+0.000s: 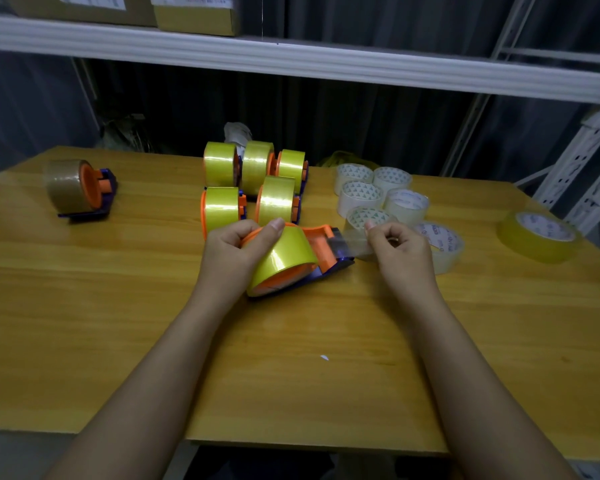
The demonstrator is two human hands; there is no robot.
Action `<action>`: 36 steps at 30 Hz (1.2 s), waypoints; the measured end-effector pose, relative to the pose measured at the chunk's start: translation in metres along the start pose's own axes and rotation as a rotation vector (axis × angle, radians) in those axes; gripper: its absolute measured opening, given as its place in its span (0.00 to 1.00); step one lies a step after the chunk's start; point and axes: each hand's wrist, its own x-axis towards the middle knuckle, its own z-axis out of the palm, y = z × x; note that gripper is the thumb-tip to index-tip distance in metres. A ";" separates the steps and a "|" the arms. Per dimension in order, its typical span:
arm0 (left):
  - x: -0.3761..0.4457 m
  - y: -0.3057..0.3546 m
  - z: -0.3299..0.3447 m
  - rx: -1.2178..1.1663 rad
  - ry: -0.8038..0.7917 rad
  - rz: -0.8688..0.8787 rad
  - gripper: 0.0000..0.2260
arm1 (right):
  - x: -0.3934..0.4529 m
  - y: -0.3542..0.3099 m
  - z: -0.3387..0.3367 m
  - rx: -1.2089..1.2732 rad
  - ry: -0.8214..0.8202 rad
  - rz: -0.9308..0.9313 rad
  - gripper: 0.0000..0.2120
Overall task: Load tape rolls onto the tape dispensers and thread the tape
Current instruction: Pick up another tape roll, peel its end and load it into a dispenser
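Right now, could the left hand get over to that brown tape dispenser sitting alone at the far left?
Probably yes, once freed. The left hand grips the yellow roll in the dispenser being threaded; bare table lies between it and the brown tape dispenser.

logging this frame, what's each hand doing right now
Left hand: grips the yellow tape roll on the dispenser.
Right hand: pinches the tape end.

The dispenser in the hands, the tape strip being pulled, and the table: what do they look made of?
Dispenser: seemingly moulded plastic, orange on a purple base, smooth matte surfaces. Tape strip: thin clear film, glossy; things behind show through. Table: wood or wood-look laminate, visible grain, slight sheen; which one is unclear.
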 end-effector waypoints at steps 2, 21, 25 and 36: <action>-0.001 0.001 0.001 0.014 0.006 0.030 0.29 | 0.000 0.002 0.000 0.001 -0.011 0.022 0.17; -0.004 0.002 0.004 0.046 -0.020 0.029 0.18 | 0.003 0.008 -0.005 -0.099 -0.102 0.157 0.17; -0.006 0.003 0.003 0.031 -0.045 0.022 0.18 | 0.003 0.008 -0.005 -0.109 -0.104 0.155 0.16; -0.007 0.006 0.005 0.046 -0.070 0.031 0.17 | 0.005 0.007 -0.007 -0.107 -0.071 0.143 0.17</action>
